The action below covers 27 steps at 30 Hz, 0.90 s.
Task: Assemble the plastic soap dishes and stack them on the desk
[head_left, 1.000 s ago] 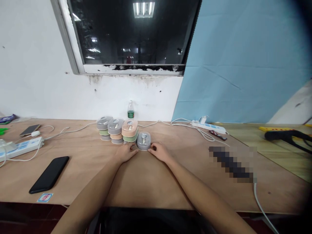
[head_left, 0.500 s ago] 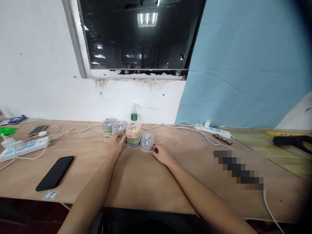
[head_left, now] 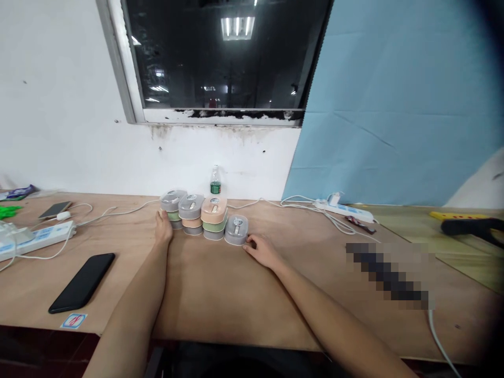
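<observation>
Small oval-cornered plastic boxes with clear lids stand in a row on the table. The left stack (head_left: 173, 200) has a grey box on top and green below. Beside it is a stack with a grey top box (head_left: 191, 208) over a peach one. The third stack (head_left: 214, 211) has peach on top, then green and grey. A single grey box (head_left: 237, 231) ends the row at the right. My left hand (head_left: 163, 227) rests against the left stack's outer side, fingers stretched out. My right hand (head_left: 260, 250) touches the single box's right side, fingers curved with a gap.
A bottle with a green label (head_left: 215, 181) stands behind the row. Black phone (head_left: 82, 283) and white power strip (head_left: 39, 241) lie at the left. Another power strip (head_left: 346, 211) with cables is at the back right. A pixelated dark object (head_left: 388, 273) lies at the right.
My left hand has moved left from the front of the second stack to the outer side of the left stack. My right hand stays beside the single grey box.
</observation>
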Each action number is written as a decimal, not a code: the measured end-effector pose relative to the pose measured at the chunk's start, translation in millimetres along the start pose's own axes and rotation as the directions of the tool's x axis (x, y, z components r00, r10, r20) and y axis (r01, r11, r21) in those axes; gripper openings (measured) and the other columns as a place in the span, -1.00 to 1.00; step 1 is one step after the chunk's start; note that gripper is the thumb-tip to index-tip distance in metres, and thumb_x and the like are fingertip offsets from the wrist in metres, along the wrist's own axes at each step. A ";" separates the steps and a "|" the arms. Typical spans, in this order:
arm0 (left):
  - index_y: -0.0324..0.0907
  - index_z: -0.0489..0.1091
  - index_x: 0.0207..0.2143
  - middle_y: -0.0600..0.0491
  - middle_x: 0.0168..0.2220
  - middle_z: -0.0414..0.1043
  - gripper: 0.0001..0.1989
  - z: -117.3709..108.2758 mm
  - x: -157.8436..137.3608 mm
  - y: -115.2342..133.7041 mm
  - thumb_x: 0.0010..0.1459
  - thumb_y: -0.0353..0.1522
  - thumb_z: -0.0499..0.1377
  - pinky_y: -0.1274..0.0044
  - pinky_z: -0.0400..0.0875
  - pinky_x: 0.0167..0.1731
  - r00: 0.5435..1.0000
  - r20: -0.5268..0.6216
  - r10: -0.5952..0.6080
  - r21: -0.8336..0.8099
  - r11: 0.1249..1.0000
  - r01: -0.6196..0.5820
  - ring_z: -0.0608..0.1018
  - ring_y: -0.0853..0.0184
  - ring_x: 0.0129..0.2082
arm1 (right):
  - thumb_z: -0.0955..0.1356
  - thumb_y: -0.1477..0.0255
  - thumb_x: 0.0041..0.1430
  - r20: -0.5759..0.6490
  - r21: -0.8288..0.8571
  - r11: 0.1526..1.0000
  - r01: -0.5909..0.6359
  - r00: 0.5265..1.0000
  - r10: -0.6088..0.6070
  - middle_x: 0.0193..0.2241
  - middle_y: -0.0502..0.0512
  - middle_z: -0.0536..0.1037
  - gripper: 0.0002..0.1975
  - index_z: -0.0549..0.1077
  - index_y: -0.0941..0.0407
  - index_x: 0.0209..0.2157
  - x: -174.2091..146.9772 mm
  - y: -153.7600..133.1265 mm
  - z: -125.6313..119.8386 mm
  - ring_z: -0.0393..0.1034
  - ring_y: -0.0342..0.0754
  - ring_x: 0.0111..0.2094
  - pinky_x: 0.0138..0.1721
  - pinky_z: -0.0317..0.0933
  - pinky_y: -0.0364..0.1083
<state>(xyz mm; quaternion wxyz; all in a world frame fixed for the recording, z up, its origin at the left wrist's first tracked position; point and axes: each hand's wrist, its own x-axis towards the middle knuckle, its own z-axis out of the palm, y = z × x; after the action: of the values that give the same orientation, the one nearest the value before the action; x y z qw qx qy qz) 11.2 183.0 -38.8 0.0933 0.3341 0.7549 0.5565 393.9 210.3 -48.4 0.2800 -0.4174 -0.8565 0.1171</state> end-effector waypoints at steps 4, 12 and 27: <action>-0.25 0.00 0.29 -0.23 0.31 0.04 -0.21 -0.4 -3.9 -1.0 0.24 0.10 -0.31 0.16 0.06 0.23 1.000 0.022 -0.008 0.007 1.000 0.008 0.16 0.01 0.29 | 0.38 0.29 0.08 -0.004 0.011 1.000 -0.003 1.000 0.003 -0.27 0.09 0.54 -0.82 0.46 0.09 -0.31 1.3 2.5 -0.2 0.37 0.01 -0.19 -0.15 0.16 -0.06; -0.24 0.05 0.24 -0.24 0.25 0.15 -0.28 -6.2 -14.7 1.5 0.25 0.07 -0.26 0.19 0.15 0.18 1.000 -0.007 -0.025 0.020 0.999 0.025 0.24 0.03 0.25 | 0.41 0.18 0.04 -0.004 -0.039 0.998 -0.040 0.999 0.040 -0.23 0.17 0.54 -0.66 0.48 0.12 -0.23 12.2 12.4 3.2 0.39 0.07 -0.17 -0.15 0.19 -0.03; -0.30 -0.07 0.26 -0.26 0.24 0.08 -0.33 8.3 -85.0 55.2 0.26 -0.06 -0.11 0.27 0.00 0.23 0.745 -0.265 0.612 0.212 0.791 -0.574 0.15 0.09 0.26 | 0.35 0.30 0.12 0.007 -0.021 1.000 0.001 1.000 -0.001 0.09 0.25 0.43 -0.45 0.32 0.11 0.16 14.6 20.0 4.6 0.31 0.19 0.08 0.08 0.14 0.11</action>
<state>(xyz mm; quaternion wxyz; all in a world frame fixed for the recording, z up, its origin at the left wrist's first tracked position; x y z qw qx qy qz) 102.1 146.4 -11.6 -0.2318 0.4671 0.6451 0.5585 397.0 234.4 -55.2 0.2728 -0.4195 -0.8589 0.1094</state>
